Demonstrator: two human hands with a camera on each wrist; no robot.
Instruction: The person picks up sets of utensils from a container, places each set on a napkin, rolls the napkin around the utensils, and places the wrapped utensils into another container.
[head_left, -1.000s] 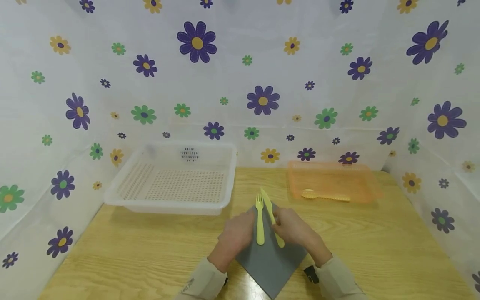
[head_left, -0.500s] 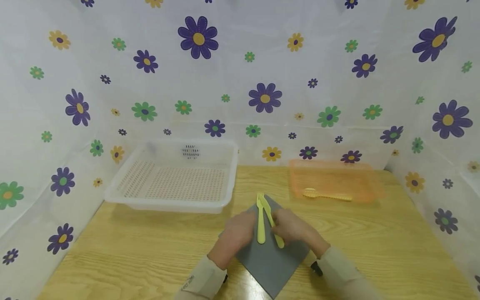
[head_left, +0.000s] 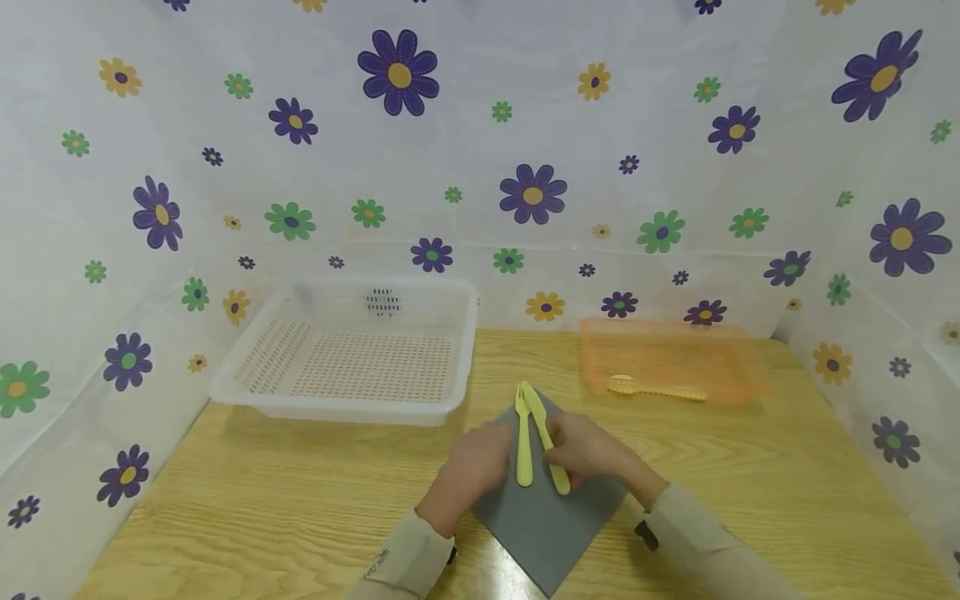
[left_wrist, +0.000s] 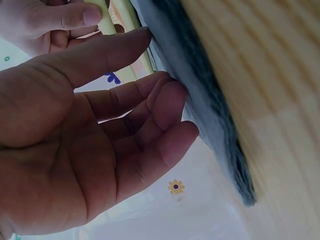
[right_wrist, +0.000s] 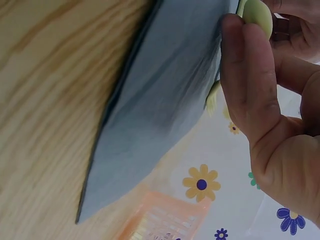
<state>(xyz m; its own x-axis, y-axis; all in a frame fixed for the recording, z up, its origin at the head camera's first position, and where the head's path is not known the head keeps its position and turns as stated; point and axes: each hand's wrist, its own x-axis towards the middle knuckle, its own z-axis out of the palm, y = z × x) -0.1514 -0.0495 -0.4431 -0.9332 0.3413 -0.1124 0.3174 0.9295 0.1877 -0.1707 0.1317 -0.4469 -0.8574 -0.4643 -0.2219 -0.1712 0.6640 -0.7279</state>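
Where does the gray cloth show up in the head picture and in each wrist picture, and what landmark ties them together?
Head: the gray cloth is low, just right of center.
Left wrist: the gray cloth slants from top center toward lower right, nearly edge-on.
Right wrist: the gray cloth slants from top center toward lower left.
Shared landmark: the wood-grained table.

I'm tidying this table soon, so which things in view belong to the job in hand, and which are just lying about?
In the job, it seems:
grey cloth
fork, on the cloth
knife, at the right hand

Apparently just lying about:
white basket
orange tray
yellow utensil in the tray
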